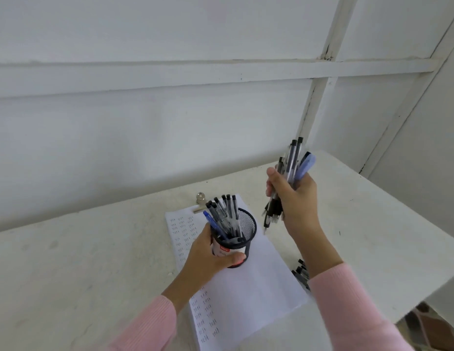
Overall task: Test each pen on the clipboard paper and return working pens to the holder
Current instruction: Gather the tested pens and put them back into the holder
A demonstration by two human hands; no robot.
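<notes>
**Holding pens in one hand, the holder in the other**

Her left hand [210, 259] wraps the black mesh holder [246, 231], fingers curled round its wall and thumb across the front. It sits tilted over the clipboard paper [258, 287], with several pens [227, 214] standing in it. To its right, the right hand [295, 198] is raised above the white table [94, 262], fingers closed tight round a bundle of pens [293, 160], tips pointing down. The paper carries rows of small marks under a metal clip [200, 202]. More loose pens [302, 273] lie just beside its right edge, partly hidden by her forearm.
</notes>
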